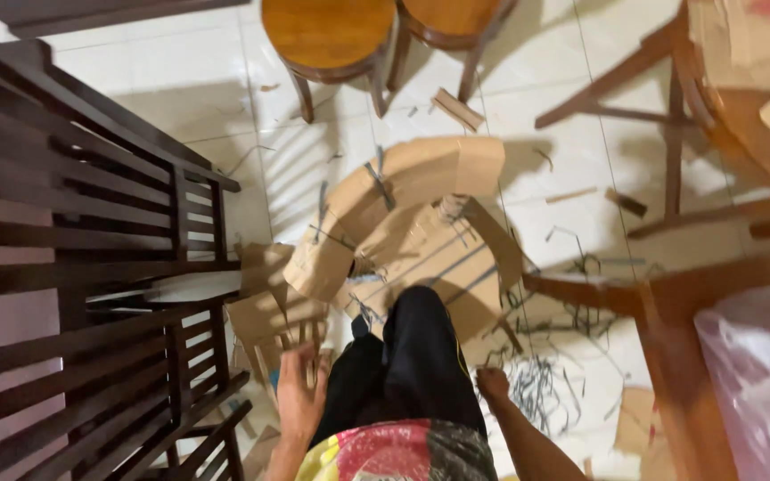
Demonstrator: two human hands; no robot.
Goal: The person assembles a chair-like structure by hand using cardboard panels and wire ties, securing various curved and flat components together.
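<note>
The left hand (pixel 298 389) hangs low with its fingers spread fairly wide and blurred; they lie against the flat cardboard scraps (pixel 271 321) piled just ahead of them, and whether they grip a piece cannot be told. The right hand (pixel 493 384) is curled into a loose fist, its fingers narrow; if anything sits inside it, the view does not show it. Just beyond its knuckles lies a tangle of thin dark strips (pixel 536 383) on the white tiled floor (pixel 180 89). Between the two hands the person's knee in black trousers (pixel 412 356) points toward a large curved cardboard piece (pixel 403 200). A dark slatted bench (pixel 82 267) stands beside the left fingers.
</note>
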